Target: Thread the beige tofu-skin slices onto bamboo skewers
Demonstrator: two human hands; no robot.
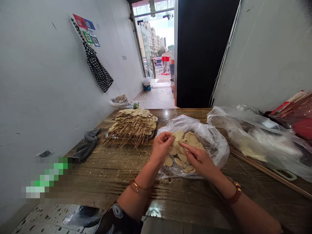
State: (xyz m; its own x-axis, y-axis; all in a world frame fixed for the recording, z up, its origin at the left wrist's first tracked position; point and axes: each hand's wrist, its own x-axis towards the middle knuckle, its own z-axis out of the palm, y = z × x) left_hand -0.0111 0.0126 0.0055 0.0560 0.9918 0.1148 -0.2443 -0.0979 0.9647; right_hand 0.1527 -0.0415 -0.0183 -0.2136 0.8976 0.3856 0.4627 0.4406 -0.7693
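An open clear plastic bag [214,143] lies on the wooden table [109,169], filled with several pale round slices [181,157]. My left hand [161,145] pinches one slice [177,135] at the top of the pile. My right hand [198,159] rests on the slices beside it, index finger pointing at the left hand's fingertips; whether it holds a skewer cannot be told. A metal tray [152,132] behind and to the left carries a heap of finished skewers [133,125] threaded with the same slices.
A grey cloth [86,146] lies at the table's left edge by the white wall. Bare bamboo skewers [265,170] lie at right, next to a large clear bag [258,136] and red packaging [297,113]. An open doorway lies beyond the table's far edge.
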